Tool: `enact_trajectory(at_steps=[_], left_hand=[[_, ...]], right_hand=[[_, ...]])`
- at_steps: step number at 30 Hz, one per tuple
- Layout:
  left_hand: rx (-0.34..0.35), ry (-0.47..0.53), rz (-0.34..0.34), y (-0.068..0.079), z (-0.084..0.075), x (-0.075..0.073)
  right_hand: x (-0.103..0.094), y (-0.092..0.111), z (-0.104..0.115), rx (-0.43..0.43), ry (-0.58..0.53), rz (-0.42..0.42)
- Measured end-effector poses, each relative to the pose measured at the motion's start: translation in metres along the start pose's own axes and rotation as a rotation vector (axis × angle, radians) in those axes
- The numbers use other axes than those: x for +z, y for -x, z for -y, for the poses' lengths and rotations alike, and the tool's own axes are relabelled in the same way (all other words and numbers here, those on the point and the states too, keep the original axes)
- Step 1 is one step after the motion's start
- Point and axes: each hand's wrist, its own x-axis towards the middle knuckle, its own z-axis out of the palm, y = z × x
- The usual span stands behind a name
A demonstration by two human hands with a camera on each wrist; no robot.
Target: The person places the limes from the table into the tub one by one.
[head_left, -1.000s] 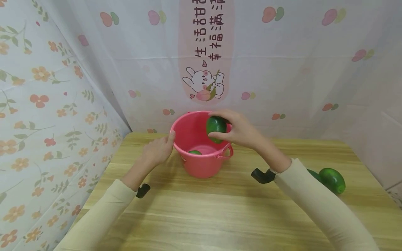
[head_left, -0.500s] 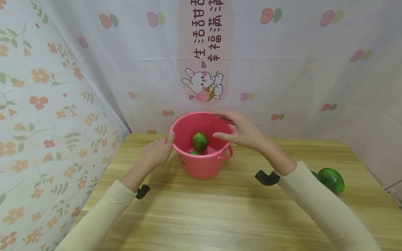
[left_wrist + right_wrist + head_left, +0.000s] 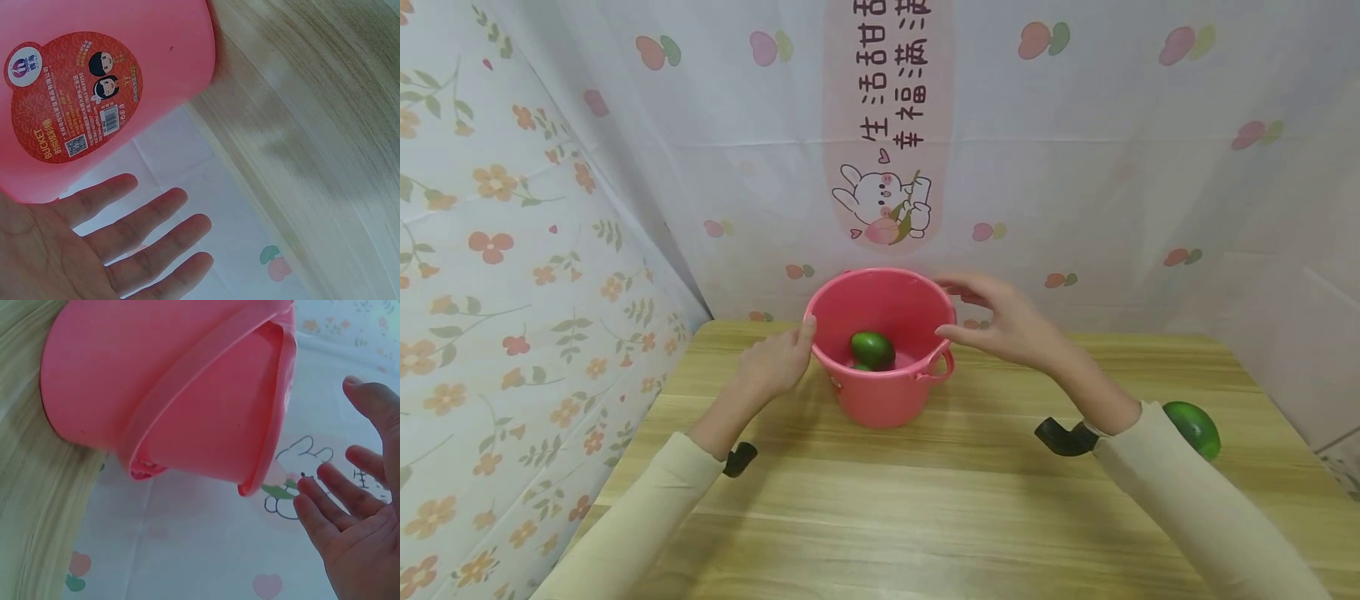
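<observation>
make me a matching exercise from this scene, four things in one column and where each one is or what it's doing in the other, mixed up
Things:
1. pink bucket
2. green fruit
3. left hand
4. right hand

States:
A. open, empty, beside the bucket's right rim
B. stands upright on the wooden table
C. lies inside the bucket
D. rests against the bucket's left rim

Pairs: 1-B, 2-C, 3-D, 4-A

Lighting: we note bright, even, soft shadows on the table [image 3: 925,500]. Wrist views hazy, washed out; head view bowed at edges.
</observation>
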Motion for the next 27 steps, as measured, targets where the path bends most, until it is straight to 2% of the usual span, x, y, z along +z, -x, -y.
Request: enact_trajectory(at_steps=[15, 23, 27], left_hand=[[-0.003, -0.006, -0.007, 0.001, -0.001, 0.001], [0.004, -0.006, -0.008, 0.002, -0.001, 0.001], [0.002, -0.002, -0.011, 0.002, -0.001, 0.001]], right_hand=[[-0.014, 0.017, -0.005, 0.011, 0.042, -0.025], [-0.018, 0.029, -0.009, 0.081, 0.099, -0.015], [-0.02, 0.034, -0.012, 0.087, 0.1, -0.018]])
